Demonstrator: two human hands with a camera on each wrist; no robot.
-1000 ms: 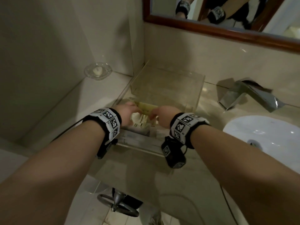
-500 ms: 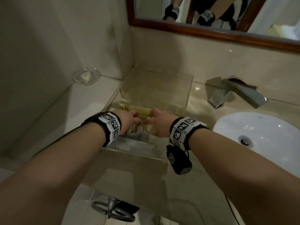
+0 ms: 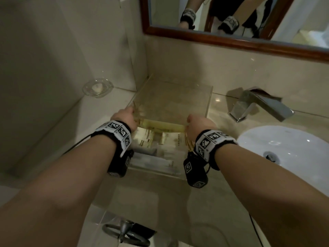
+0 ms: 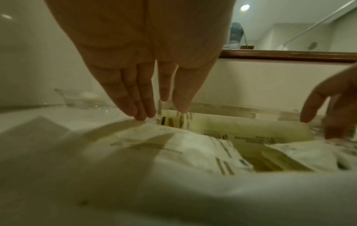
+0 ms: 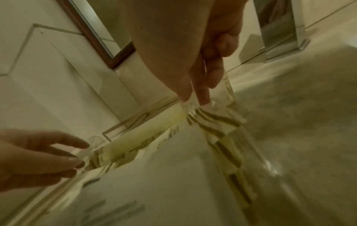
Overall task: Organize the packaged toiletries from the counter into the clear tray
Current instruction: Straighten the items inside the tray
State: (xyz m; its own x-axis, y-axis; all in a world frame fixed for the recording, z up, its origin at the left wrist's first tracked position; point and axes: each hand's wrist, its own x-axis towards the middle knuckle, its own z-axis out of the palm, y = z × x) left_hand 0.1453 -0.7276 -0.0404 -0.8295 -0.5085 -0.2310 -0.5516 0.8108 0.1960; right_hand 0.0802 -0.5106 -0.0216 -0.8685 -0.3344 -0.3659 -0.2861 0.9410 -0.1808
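Observation:
The clear tray (image 3: pixel 170 102) stands on the counter against the back wall. In its near half lie a long yellowish packet (image 3: pixel 162 124) and several white printed packets (image 3: pixel 170 145). My left hand (image 3: pixel 132 110) pinches the tray's left wall, with the thumb inside and the fingers outside. My right hand (image 3: pixel 189 122) pinches the right wall between thumb and forefinger. In the left wrist view the left hand (image 4: pixel 164 107) straddles the wall edge above the yellowish packet (image 4: pixel 251 126). In the right wrist view the right hand (image 5: pixel 195 99) nips the wall top beside the packet's striped end.
A glass soap dish (image 3: pixel 98 88) sits on the ledge at the back left. A chrome faucet (image 3: pixel 258 106) and white basin (image 3: pixel 293 150) lie to the right. A wood-framed mirror (image 3: pixel 231 41) hangs above. The side wall closes in on the left.
Both hands have left the yellowish packet in the middle of the tray and moved apart to its left and right walls. The packet now lies across the tray.

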